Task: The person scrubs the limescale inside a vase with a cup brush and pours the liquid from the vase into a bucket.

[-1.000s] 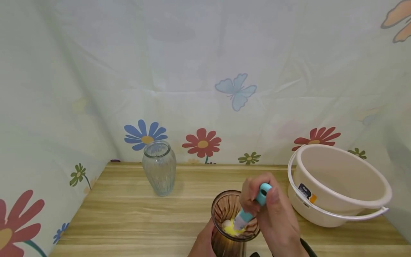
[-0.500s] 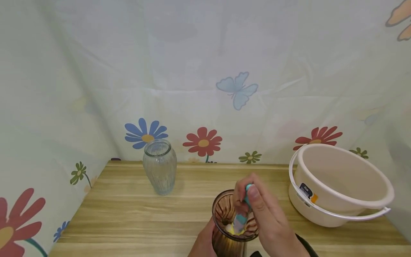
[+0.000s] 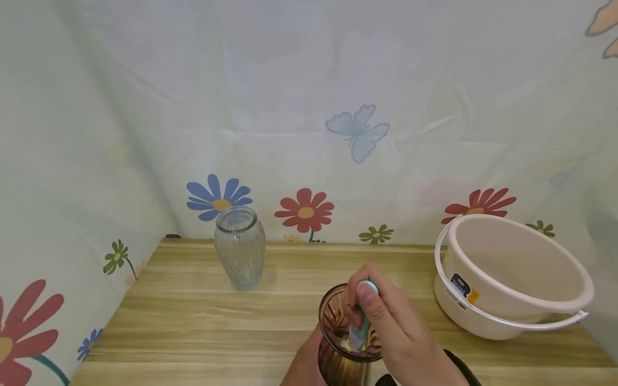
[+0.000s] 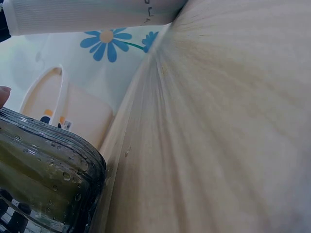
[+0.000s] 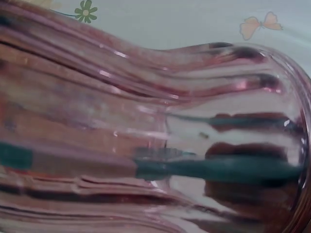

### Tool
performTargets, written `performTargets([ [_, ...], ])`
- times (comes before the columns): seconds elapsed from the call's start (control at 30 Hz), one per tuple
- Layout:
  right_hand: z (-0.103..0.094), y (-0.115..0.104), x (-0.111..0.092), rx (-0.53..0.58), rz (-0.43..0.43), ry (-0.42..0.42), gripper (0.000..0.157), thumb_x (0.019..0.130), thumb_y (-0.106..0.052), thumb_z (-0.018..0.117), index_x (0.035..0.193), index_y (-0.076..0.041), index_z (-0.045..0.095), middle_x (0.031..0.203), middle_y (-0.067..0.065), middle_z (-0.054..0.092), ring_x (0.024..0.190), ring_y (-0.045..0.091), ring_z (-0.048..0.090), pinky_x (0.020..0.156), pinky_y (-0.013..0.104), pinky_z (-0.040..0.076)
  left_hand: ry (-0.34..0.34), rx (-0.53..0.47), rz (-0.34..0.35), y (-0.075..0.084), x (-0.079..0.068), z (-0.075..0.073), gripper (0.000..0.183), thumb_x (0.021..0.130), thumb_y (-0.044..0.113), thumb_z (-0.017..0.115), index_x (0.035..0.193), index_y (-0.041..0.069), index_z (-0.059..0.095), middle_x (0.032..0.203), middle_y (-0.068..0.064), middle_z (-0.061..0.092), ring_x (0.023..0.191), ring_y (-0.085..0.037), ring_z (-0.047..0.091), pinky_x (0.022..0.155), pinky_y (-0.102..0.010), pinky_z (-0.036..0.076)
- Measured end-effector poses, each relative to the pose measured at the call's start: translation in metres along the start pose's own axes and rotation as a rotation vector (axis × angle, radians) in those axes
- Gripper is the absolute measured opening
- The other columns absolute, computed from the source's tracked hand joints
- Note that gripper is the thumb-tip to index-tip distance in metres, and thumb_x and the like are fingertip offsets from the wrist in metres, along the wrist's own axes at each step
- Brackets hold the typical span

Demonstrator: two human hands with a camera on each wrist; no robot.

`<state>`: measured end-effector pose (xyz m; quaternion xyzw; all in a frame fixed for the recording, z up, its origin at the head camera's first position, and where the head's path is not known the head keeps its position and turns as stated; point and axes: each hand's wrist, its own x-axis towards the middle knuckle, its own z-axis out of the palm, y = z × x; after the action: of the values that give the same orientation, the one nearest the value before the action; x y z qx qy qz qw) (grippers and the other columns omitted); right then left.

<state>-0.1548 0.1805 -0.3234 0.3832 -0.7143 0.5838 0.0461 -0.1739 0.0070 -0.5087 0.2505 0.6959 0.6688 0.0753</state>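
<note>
At the front of the wooden table, an amber fluted glass vase point(image 3: 344, 370) stands tilted, its flared mouth facing up. My left hand point(image 3: 307, 362) grips it low on its left side. A teal-handled bottle brush point(image 3: 358, 340) reaches into the mouth; my right hand point(image 3: 398, 335) curls round its handle, thumb near the top end. Bits of yellow and white show around the brush inside. Through the glass in the right wrist view, the teal handle point(image 5: 218, 170) runs lengthwise. The left wrist view shows the wet vase base point(image 4: 53, 179), dotted with drops.
A clear ribbed glass vase point(image 3: 240, 252) stands at the back left of the wooden table point(image 3: 203, 332). At the right is a cream bucket point(image 3: 483, 316), its white handle hanging down the front. A flower-print curtain point(image 3: 270, 107) encloses the back and sides.
My right hand has moved slightly left and pushed the brush deeper into the amber vase, with the handle now more upright. The left hand keeps its hold. The head view has shifted slightly.
</note>
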Motion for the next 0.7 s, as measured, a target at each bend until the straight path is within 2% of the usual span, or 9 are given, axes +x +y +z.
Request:
performTargets([
  [0.1, 0.0003, 0.0001, -0.0005, -0.018, 0.012, 0.008, 0.027, 0.110, 0.003, 0.025, 0.104, -0.008, 0.048, 0.081, 0.006, 0.050, 0.071, 0.017, 0.052, 0.061, 0.034, 0.047, -0.004, -0.009, -0.053, 0.0016, 0.0006, 0.0003, 0.104, 0.069, 0.014, 0.094, 0.157, 0.023, 0.038, 0.148, -0.003, 0.058, 0.130, -0.005, 0.055, 0.108, -0.019, 0.043],
  [0.3, 0.0016, -0.0010, -0.0012, -0.030, 0.034, 0.013, 0.027, 0.111, 0.002, 0.028, 0.107, -0.009, 0.052, 0.082, 0.005, 0.054, 0.075, 0.017, 0.055, 0.064, 0.032, 0.049, -0.021, -0.050, -0.063, 0.0000, -0.0003, -0.0008, 0.101, 0.070, 0.016, 0.093, 0.156, 0.023, 0.039, 0.145, -0.003, 0.060, 0.128, -0.007, 0.057, 0.106, -0.018, 0.044],
  [0.43, 0.0023, -0.0025, -0.0010, -0.008, 0.061, 0.007, 0.027, 0.111, 0.000, 0.029, 0.109, -0.010, 0.053, 0.084, 0.005, 0.057, 0.078, 0.018, 0.058, 0.067, 0.030, 0.052, -0.035, -0.065, -0.103, 0.0016, -0.0004, -0.0017, 0.098, 0.071, 0.024, 0.092, 0.154, 0.026, 0.041, 0.145, -0.003, 0.061, 0.130, -0.007, 0.057, 0.107, -0.017, 0.043],
  [0.53, 0.0019, -0.0019, -0.0004, 0.013, 0.037, -0.011, 0.028, 0.111, 0.003, 0.028, 0.111, -0.009, 0.053, 0.085, 0.006, 0.058, 0.077, 0.018, 0.058, 0.063, 0.029, 0.052, -0.029, -0.054, -0.122, 0.0023, -0.0002, -0.0012, 0.097, 0.070, 0.024, 0.092, 0.153, 0.028, 0.042, 0.144, -0.003, 0.061, 0.129, -0.006, 0.056, 0.107, -0.017, 0.042],
  [0.67, 0.0019, 0.0006, 0.0005, 0.039, -0.018, -0.036, 0.027, 0.109, 0.007, 0.030, 0.113, -0.006, 0.053, 0.086, 0.008, 0.058, 0.075, 0.017, 0.057, 0.061, 0.028, 0.053, -0.002, -0.046, -0.110, 0.0022, 0.0000, 0.0003, 0.097, 0.068, 0.016, 0.092, 0.152, 0.028, 0.045, 0.142, -0.007, 0.063, 0.126, -0.006, 0.057, 0.107, -0.017, 0.042],
  [0.7, 0.0021, 0.0000, 0.0005, 0.039, -0.010, -0.041, 0.026, 0.109, 0.007, 0.031, 0.113, -0.006, 0.052, 0.087, 0.008, 0.058, 0.075, 0.017, 0.058, 0.063, 0.028, 0.054, 0.001, -0.051, -0.106, 0.0024, 0.0000, 0.0005, 0.097, 0.068, 0.014, 0.092, 0.152, 0.029, 0.045, 0.142, -0.008, 0.063, 0.126, -0.006, 0.058, 0.107, -0.018, 0.042],
])
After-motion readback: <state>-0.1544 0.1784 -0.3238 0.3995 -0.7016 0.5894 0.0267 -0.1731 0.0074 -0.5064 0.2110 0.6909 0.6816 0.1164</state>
